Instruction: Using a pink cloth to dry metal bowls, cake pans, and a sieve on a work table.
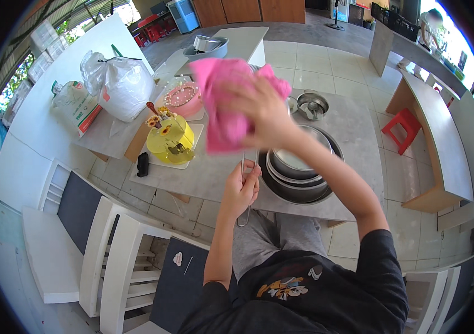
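My left hand (241,186) is closed around the long wire-loop handle (243,220) of a metal kitchen utensil. Its upper part is mostly hidden behind a bright pink cloth (214,94), so its kind does not show. Slightly blurred, my right hand (259,108) grips the bunched cloth and holds it up against the utensil above the table. Below my right forearm, nested metal bowls (298,192) stand on the grey table (362,161). Just beyond them is a small steel bowl (313,106) with something inside.
On the left stand a yellow flower-topped cake-like object (171,139), a pink beaded one (182,99) and stuffed plastic bags (123,86). A black object (143,165) lies at the table's left edge. White chairs (123,273) are beside me; a red stool (402,131) stands right. A person (429,30) is far right.
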A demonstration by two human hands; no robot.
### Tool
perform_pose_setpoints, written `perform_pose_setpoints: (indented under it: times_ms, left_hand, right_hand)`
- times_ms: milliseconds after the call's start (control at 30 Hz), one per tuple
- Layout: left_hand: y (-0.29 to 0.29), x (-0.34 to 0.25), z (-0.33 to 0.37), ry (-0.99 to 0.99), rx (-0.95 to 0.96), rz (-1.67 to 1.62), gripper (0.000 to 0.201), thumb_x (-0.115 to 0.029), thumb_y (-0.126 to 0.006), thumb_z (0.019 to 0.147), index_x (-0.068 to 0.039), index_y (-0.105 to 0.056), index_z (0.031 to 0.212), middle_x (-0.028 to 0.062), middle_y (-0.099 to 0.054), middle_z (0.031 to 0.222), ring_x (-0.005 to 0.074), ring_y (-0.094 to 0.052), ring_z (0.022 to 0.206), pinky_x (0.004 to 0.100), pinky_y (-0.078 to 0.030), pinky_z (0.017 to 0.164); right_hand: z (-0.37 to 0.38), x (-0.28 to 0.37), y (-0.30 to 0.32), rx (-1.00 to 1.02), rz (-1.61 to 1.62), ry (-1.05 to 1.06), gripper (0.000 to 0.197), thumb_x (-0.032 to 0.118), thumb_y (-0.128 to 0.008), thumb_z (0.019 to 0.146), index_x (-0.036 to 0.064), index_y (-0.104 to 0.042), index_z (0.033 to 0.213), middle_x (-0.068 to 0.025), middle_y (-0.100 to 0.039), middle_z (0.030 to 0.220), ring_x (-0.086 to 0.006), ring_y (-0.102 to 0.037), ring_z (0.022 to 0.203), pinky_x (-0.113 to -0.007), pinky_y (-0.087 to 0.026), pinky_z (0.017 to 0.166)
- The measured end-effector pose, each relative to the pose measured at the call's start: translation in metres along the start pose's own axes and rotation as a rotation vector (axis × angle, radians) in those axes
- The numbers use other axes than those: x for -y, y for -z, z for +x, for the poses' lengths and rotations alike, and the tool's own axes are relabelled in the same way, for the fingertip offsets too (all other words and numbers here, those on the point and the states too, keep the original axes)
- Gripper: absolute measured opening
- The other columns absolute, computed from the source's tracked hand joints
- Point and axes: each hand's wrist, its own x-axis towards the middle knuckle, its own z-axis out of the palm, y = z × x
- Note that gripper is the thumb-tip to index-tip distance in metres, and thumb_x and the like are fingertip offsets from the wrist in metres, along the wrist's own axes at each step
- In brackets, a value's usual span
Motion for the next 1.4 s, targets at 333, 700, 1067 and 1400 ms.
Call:
perform_pose_setpoints:
  times_ms: [333, 700, 1067, 1400]
  left_hand:
    - [-0.01, -0.007, -0.009, -0.028, 0.069, -0.045, 0.014, -0.015, -0.048, 0.091, -0.003, -0.041, 0.088, -0.0019, -0.037, 0.047, 0.0043, -0.033, 0.035, 0.0206, -0.024, 0.033]
    - [-0.005, -0.008, -0.027, 0.031, 0.002, 0.015, 0.012, -0.012, -0.049, 0.09, -0.003, -0.04, 0.087, -0.0015, -0.039, 0.046, 0.0037, -0.032, 0.035, 0.0204, -0.024, 0.033]
    - [0.012, 0.005, -0.015, -0.134, -0.031, -0.113, 0.015, -0.015, -0.045, 0.091, -0.005, -0.038, 0.082, -0.0017, -0.036, 0.046, 0.0047, -0.033, 0.034, 0.0187, -0.022, 0.031]
    - [-0.014, -0.004, -0.023, -0.056, 0.093, -0.195, 0.013, -0.016, -0.043, 0.093, -0.006, -0.037, 0.089, 0.0001, -0.036, 0.047, 0.005, -0.03, 0.035, 0.0191, -0.023, 0.032]
  right_hand:
    - [0.071, -0.077, 0.018, 0.661, 0.173, -0.798, 0.039, 0.02, -0.066, 0.055, 0.0135, -0.063, 0.093, -0.0053, -0.06, 0.101, -0.0258, -0.055, 0.099, -0.036, -0.045, 0.086]
    - [0.033, -0.032, -0.002, 0.371, 0.048, -0.368, 0.031, 0.026, -0.066, 0.064, 0.0103, -0.065, 0.09, -0.0074, -0.063, 0.089, -0.0258, -0.061, 0.085, -0.038, -0.047, 0.081]
    - [-0.036, 0.025, -0.008, 0.171, 0.022, 0.196, 0.037, 0.02, -0.068, 0.064, 0.0164, -0.064, 0.1, -0.0112, -0.055, 0.114, -0.0299, -0.05, 0.11, -0.046, -0.031, 0.1]
    - [0.0, -0.054, 0.017, -0.133, 0.751, -0.835, 0.034, 0.019, -0.065, 0.074, -0.0019, -0.061, 0.101, -0.0098, -0.065, 0.084, -0.0132, -0.06, 0.074, -0.026, -0.048, 0.067]
